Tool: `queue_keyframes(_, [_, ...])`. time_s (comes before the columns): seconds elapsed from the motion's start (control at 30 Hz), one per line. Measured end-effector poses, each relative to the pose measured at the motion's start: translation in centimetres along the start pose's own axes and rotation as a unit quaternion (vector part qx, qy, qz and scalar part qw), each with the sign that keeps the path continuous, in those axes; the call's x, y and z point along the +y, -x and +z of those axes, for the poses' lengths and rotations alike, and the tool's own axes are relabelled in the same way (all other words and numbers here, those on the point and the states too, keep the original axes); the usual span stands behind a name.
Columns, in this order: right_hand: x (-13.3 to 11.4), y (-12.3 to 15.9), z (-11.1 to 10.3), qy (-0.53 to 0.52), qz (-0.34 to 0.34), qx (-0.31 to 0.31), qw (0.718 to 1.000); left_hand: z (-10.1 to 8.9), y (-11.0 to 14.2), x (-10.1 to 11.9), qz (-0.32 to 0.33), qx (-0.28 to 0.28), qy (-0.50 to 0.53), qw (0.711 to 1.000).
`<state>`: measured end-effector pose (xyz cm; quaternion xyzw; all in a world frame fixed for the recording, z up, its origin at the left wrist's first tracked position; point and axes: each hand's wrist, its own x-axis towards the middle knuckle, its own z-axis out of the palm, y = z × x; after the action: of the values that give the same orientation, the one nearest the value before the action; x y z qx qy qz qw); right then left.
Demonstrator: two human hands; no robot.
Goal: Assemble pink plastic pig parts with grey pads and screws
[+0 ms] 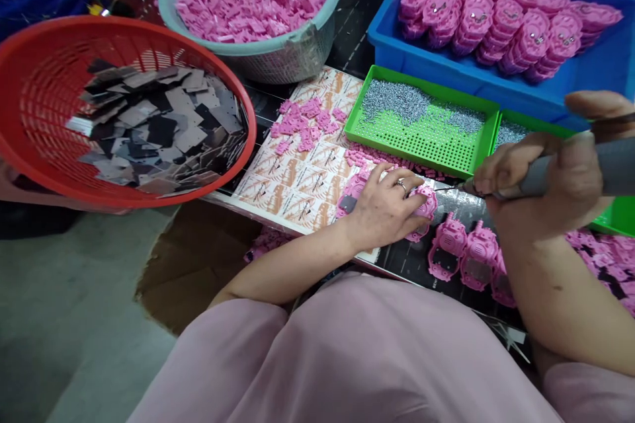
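Note:
My left hand [381, 211], a ring on one finger, presses its curled fingers on a pink plastic toy-phone housing [425, 203] at the work surface. Another pink housing with a grey plate [347, 203] shows just left of that hand. A grey electric screwdriver [618, 162] is gripped in my right hand [540, 178]. Its thin bit [449, 188] points left, with the tip close to the held housing; whether they touch I cannot tell. Below the bit, several pink housings [447, 252] stand in a row, partly covered by my right forearm.
Green trays [436, 139] of small screws [391, 99] lie behind my hands. A blue bin [471, 73] holds stacked pink housings [510, 20]. Leftward are a red basket [34, 172] of dark plates and a pale basket [278, 53] of pink parts. Loose pink pieces [307, 120] lie on the patterned board [307, 178].

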<state>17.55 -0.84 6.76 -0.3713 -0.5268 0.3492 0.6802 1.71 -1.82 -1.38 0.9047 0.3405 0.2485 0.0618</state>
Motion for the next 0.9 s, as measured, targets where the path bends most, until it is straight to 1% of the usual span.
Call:
queue_keyframes(0.07, [0.6,-0.1,-0.1,-0.018,-0.02,0.017,0.999,0.0,0.2,0.1,0.019,-0.032,-0.013,0.999])
queue_keyframes(0.1, [0.9,-0.1,-0.1,-0.028,-0.034,0.012,0.999,0.0,0.3,0.1,0.025,-0.049,-0.016,0.998])
queue_keyframes(0.23, [2.0,0.1,0.0,-0.045,-0.05,-0.048,0.997,0.2,0.3,0.3,0.034,-0.104,-0.008,0.994])
queue_keyframes(0.33, [2.8,0.1,0.2,-0.047,-0.054,-0.053,0.996,0.0,0.2,0.2,0.033,-0.131,0.002,0.991])
queue_keyframes(0.43, [3.2,0.4,0.0,-0.047,-0.058,-0.073,0.995,-0.1,0.2,0.1,0.036,-0.142,0.004,0.989])
queue_keyframes(0.53, [3.0,0.7,-0.4,-0.024,-0.043,-0.128,0.991,-0.1,0.3,0.2,0.039,-0.139,-0.005,0.99])
queue_keyframes(0.6, [2.6,0.2,-0.4,-0.018,-0.023,-0.154,0.988,0.0,0.3,0.3,0.036,-0.141,-0.011,0.989])
queue_keyframes(0.63, [2.4,-0.4,-0.3,-0.022,-0.021,-0.147,0.989,0.1,0.4,0.4,0.033,-0.142,-0.012,0.989])
queue_keyframes(0.67, [2.2,-1.1,-0.1,-0.03,-0.035,-0.122,0.991,0.2,0.4,0.4,0.031,-0.141,-0.012,0.989])
queue_keyframes(0.73, [2.4,-3.0,0.7,-0.054,-0.109,-0.028,0.992,0.3,0.4,0.5,0.027,-0.133,-0.015,0.991])
queue_keyframes(0.8, [3.2,-5.0,1.4,-0.063,-0.195,0.067,0.976,0.4,0.5,0.4,0.026,-0.122,-0.018,0.992])
queue_keyframes(0.87, [4.6,-6.5,1.7,-0.034,-0.2,0.079,0.976,0.4,0.5,0.4,0.026,-0.115,-0.019,0.993])
queue_keyframes(0.9, [5.4,-7.0,1.7,-0.022,-0.189,0.066,0.98,0.5,0.6,0.3,0.027,-0.113,-0.018,0.993])
